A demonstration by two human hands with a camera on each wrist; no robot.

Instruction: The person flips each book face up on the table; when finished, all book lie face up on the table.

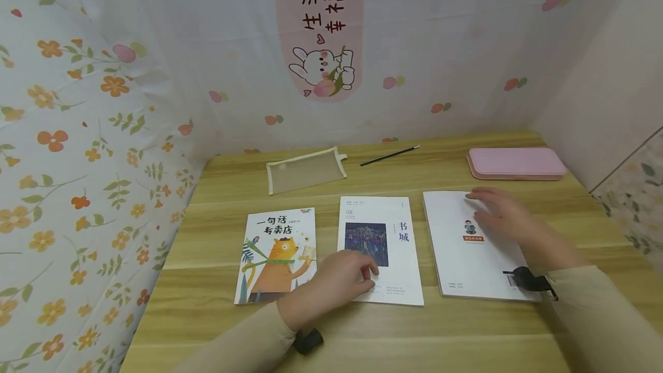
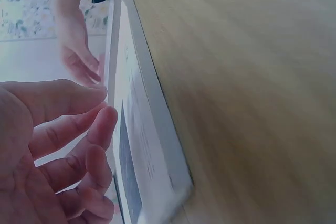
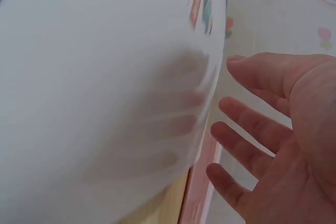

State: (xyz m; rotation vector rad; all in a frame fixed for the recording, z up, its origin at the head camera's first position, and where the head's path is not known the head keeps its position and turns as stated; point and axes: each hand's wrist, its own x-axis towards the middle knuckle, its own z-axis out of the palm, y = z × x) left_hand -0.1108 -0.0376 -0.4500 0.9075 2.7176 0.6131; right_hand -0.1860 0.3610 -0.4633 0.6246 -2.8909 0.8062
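My left hand (image 1: 336, 281) is over the lower part of a white book (image 1: 409, 269) with a dark mountain picture, its fingers loosely bent. Nothing lies between thumb and fingers in the left wrist view, where the book's edge (image 2: 157, 103) runs beside the fingertips. Over the upper right of another white book (image 1: 456, 263), with a small reading figure, my right hand (image 1: 502, 217) spreads its fingers. Seen from the right wrist, the fingers (image 3: 252, 119) are apart from the cover and cast a shadow on it. A picture book (image 1: 282, 269) with an orange cat lies left of my left hand.
Behind the books lie a mesh zip pouch (image 1: 305, 172), a black pencil (image 1: 389, 155) and a pink pencil case (image 1: 518, 163). Patterned cloth (image 1: 207, 27) hangs along the back and left of the wooden table (image 1: 197, 281).
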